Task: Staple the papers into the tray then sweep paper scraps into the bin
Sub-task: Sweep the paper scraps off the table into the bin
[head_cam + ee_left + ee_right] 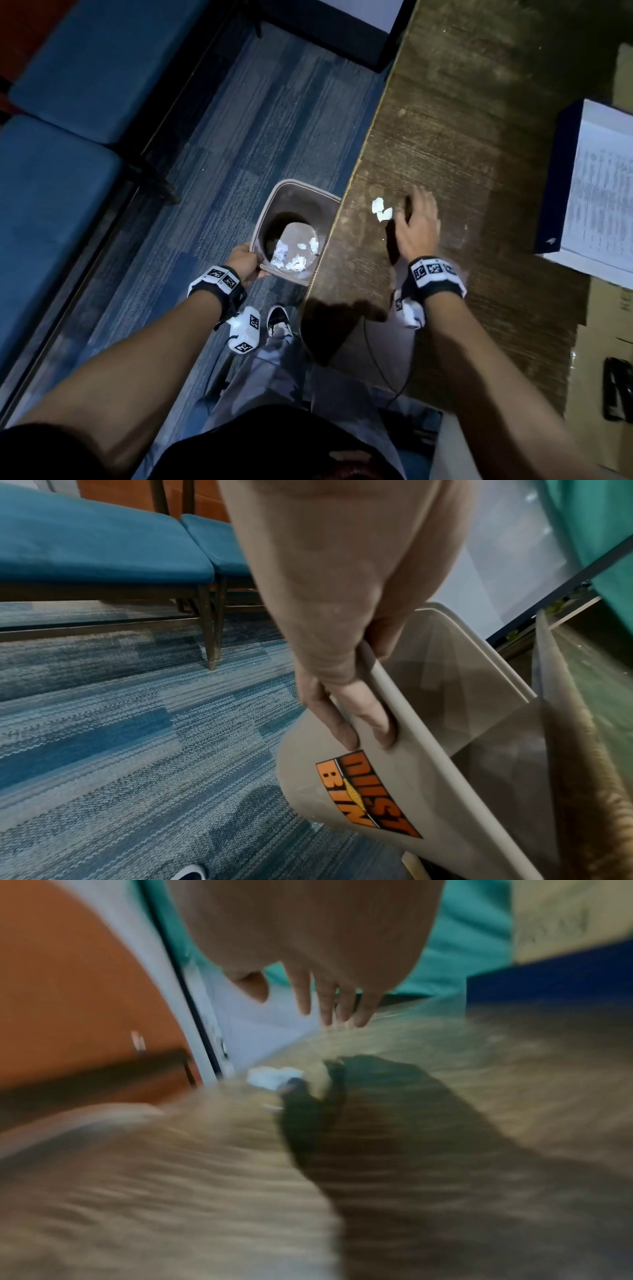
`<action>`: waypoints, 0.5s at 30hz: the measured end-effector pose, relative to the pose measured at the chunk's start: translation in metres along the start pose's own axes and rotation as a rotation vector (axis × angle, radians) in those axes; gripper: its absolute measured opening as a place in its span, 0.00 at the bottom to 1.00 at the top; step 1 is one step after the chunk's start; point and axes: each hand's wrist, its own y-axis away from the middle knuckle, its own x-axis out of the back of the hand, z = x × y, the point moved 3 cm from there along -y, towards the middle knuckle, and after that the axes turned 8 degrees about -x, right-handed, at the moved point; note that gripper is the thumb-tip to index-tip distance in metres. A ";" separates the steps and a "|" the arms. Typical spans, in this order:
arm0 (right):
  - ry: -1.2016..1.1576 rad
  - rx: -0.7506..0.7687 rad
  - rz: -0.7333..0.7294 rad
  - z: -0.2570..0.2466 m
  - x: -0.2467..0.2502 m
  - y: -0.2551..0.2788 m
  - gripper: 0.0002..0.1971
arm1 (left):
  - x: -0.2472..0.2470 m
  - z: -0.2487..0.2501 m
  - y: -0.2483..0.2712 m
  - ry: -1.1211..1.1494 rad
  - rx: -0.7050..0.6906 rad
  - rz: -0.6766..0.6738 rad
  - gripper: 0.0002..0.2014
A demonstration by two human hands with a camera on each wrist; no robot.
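Observation:
My left hand (245, 262) grips the near rim of a beige dust bin (274, 202), held tilted against the left edge of the wooden table (445, 137). In the left wrist view the fingers (346, 723) curl round the bin (377, 799) rim above an orange label. Several white paper scraps (294, 257) lie in the bin's bottom. A few more scraps (382, 209) sit on the table near its edge. My right hand (416, 222) hovers open just right of them, fingers (329, 1001) straight; the right wrist view is blurred, scraps (274, 1077) below.
A blue tray with printed papers (599, 192) sits at the table's right. A black stapler (618, 390) lies at the near right on cardboard. Blue cushioned chairs (68, 102) stand left on the striped blue carpet (222, 137). My shoe (278, 320) is below the bin.

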 end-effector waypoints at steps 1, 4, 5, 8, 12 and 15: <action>0.073 -0.015 -0.062 0.006 -0.005 -0.005 0.31 | 0.002 -0.001 0.000 -0.002 -0.005 0.005 0.18; 0.239 0.004 -0.155 0.011 -0.038 0.009 0.37 | 0.010 -0.002 -0.001 -0.005 -0.004 0.009 0.17; 0.284 0.044 -0.165 0.005 -0.050 0.022 0.37 | 0.012 -0.003 -0.003 -0.014 -0.006 0.008 0.17; 0.324 0.218 -0.236 -0.031 -0.078 0.073 0.38 | 0.015 -0.004 -0.005 -0.030 -0.007 0.002 0.17; 0.315 0.377 -0.371 -0.074 -0.107 0.114 0.35 | 0.014 -0.007 -0.011 -0.061 -0.013 -0.018 0.16; 0.204 0.500 -0.496 -0.095 -0.114 0.126 0.25 | 0.009 -0.007 -0.009 -0.056 -0.018 -0.029 0.17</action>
